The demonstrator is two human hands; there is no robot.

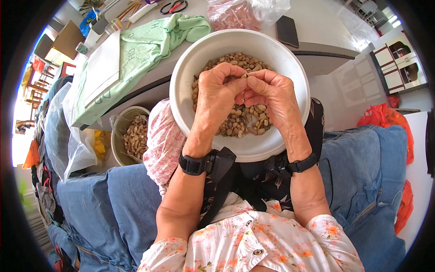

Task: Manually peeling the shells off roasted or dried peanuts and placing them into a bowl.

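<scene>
A wide white plastic basin (296, 98) rests on my lap, with many unshelled peanuts (234, 124) over its bottom. Above them my left hand (217, 90) and my right hand (277, 91) meet at the fingertips. Pinched between both thumbs and forefingers is a small peanut (245, 76), mostly covered by the fingers. The other fingers of my right hand curl beneath, and their palm side is partly hidden. Each wrist wears a black strap with a dark device.
Left of my knee stands a bucket (117, 149) of peanut shells (135, 136). The table (326, 30) ahead holds a clear bag of reddish kernels (234, 17), a dark phone (287, 31), a green cloth (142, 51) and black-and-red scissors (174, 6). Blue denim (357, 170) covers the seat.
</scene>
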